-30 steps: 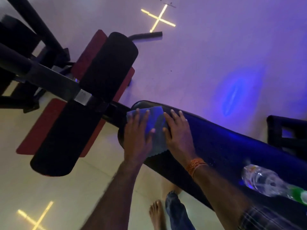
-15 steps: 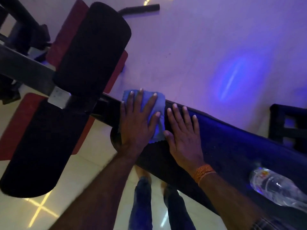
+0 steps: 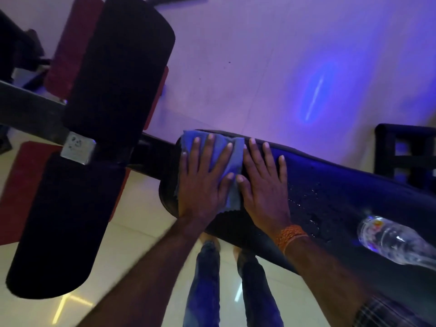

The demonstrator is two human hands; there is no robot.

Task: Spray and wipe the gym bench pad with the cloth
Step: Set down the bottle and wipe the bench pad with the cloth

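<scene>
My left hand (image 3: 203,185) lies flat on the blue cloth (image 3: 237,159), fingers straight and spread, pressing it down. I am not grabbing it. The cloth sits under my palm and fingers, on the rounded end of the black bench pad (image 3: 354,199). It sticks out past my fingertips and on both sides.

My right hand (image 3: 265,187) is flat too, fingers straight, right on the pad just beside the cloth. Its thumb is at the cloth's edge. It holds nothing.

I count one cloth, one bench pad and one clear bottle (image 3: 396,241), which lies on its side on the pad, well apart from my hands. Small wet drops (image 3: 306,204) shine on the pad between my right hand and the bottle. There are two fat black rolls, one far (image 3: 122,67) and one near (image 3: 63,223).
</scene>
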